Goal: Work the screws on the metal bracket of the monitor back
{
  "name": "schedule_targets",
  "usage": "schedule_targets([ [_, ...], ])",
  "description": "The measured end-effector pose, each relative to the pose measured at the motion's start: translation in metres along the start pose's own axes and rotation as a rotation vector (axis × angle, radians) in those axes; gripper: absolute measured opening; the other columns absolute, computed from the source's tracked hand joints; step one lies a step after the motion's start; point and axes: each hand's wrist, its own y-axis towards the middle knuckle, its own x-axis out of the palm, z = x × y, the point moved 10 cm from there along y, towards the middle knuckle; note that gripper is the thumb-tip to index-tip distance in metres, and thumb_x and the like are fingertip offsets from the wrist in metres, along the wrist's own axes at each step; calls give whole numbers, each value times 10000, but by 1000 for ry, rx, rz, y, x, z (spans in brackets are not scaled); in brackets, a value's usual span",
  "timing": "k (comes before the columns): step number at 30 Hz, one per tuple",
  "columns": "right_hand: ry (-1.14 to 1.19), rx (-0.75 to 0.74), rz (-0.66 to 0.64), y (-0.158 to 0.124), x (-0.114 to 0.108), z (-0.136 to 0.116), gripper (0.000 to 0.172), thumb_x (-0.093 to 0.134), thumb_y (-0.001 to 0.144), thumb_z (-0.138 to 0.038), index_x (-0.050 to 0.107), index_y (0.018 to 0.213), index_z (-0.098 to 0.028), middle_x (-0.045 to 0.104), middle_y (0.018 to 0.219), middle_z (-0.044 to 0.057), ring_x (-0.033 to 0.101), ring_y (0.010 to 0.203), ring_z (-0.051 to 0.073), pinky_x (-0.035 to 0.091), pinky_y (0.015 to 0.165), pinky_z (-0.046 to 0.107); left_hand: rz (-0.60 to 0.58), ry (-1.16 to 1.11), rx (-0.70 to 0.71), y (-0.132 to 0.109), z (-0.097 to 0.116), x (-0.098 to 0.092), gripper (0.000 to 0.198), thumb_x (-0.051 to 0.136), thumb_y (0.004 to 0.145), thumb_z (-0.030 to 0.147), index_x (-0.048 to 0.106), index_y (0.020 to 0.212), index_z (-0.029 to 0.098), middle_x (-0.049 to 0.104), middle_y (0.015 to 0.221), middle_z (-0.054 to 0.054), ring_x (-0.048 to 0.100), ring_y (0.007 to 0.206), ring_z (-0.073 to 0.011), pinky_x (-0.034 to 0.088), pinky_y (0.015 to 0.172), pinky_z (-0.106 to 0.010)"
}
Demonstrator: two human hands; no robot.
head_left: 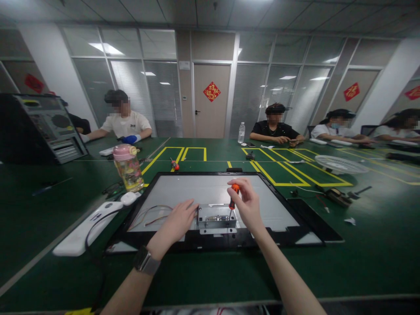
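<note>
A flat panel [197,188] with a black frame lies on the green table. On its near part sits a metal bracket [216,224] with small parts inside. My right hand [247,203] grips an orange and black screwdriver [233,199], held upright, its tip down at the bracket's right end. My left hand [177,221], with a watch on the wrist, lies flat with fingers stretched out, the fingertips at the bracket's left edge. Thin wires [149,214] run over the panel to the left of the bracket.
At the left are a white power strip [87,229], a pink-lidded bottle [127,168] and a computer case [49,127]. A black slab [315,221] lies by the panel's right edge. Several people sit across the green table [210,280].
</note>
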Motion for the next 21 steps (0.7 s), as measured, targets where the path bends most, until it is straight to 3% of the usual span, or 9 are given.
schedule_targets([
  [7,31,71,12,-2,-2,6,214,543,953,-365,673,1061,-235,624,845,32,575,739,184,475,700,337,-32,-2,2,0,2,-1,404,400,1018,192,547,1391,147,491,1496,-163,478,1370,-281,358,1150,-467],
  [14,-42,-37,25,-1,-2,-3,111,651,889,-320,707,937,-238,608,900,37,576,859,206,459,799,363,1,-4,-1,0,0,-1,388,416,1011,198,570,1367,182,522,1475,-144,504,1351,-274,372,1141,-456],
  [18,32,54,41,-1,-4,7,209,533,957,-346,685,1055,-241,611,831,26,572,754,186,463,715,339,1,-23,5,0,-1,1,389,405,1015,216,565,1368,185,505,1490,-142,487,1366,-272,362,1146,-461],
  [21,86,67,45,0,-5,9,220,517,962,-353,694,1030,-241,637,854,35,594,778,190,471,717,336,-10,-25,1,0,-2,2,396,407,1013,213,554,1379,180,501,1494,-143,469,1380,-266,351,1153,-455],
])
